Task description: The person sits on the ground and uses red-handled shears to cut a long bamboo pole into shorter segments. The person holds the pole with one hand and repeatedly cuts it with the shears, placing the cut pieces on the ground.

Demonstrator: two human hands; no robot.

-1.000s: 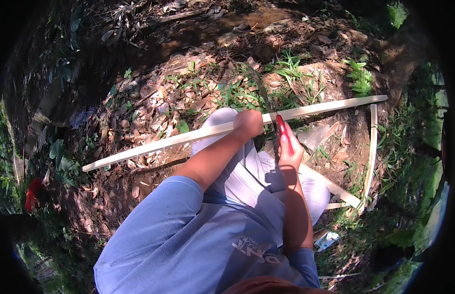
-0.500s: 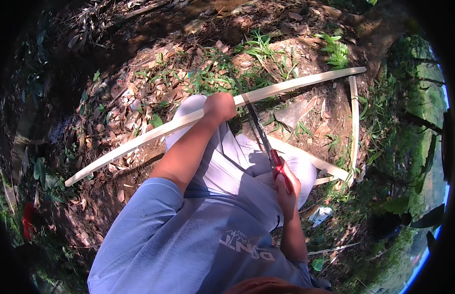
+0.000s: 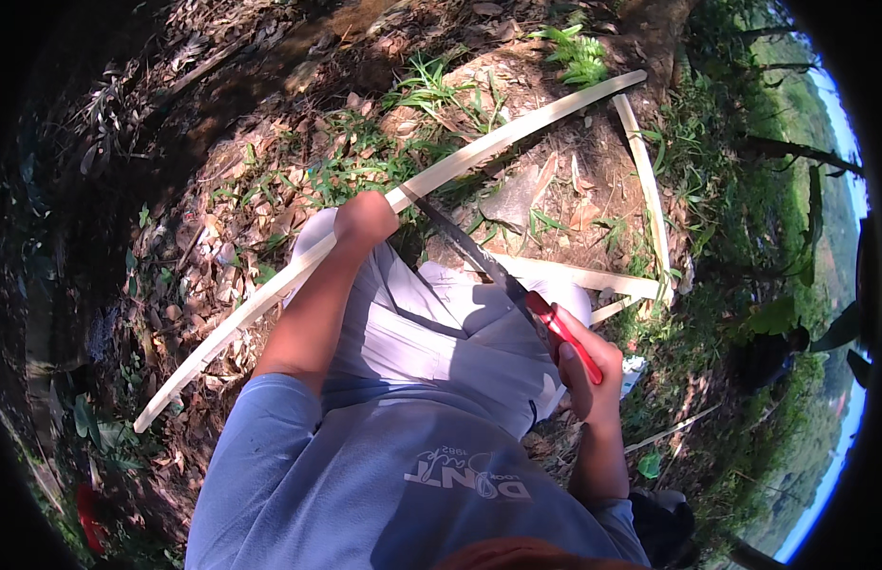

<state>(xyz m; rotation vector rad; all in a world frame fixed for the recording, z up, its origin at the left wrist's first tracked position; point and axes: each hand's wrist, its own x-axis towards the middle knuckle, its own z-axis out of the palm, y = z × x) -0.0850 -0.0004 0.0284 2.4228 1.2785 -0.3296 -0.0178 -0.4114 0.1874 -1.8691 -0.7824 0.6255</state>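
A long pale wooden strip [image 3: 507,136] runs slantwise from the lower left to the upper right, across my left knee. My left hand [image 3: 367,219] is closed around it near its middle. In my right hand [image 3: 593,375] is the red handle of a handsaw [image 3: 471,249], gripped beside my right thigh. The dark blade slopes up and leftward over my lap, and its far end meets the strip just right of my left fist. Whether the teeth have cut into the wood is too small to tell.
More pale strips lie to the right, one lengthwise [image 3: 645,190] and another crosswise [image 3: 574,277] beyond my right knee. A flat grey stone [image 3: 509,198] sits between them and the long strip. Dry leaves, grass and a fern [image 3: 578,57] cover the slope. A whitish packet [image 3: 633,370] lies near my right forearm.
My right hand has drawn the saw back toward me and to the right, so less blade reaches past the strip. My left hand keeps its hold. The view has also turned.
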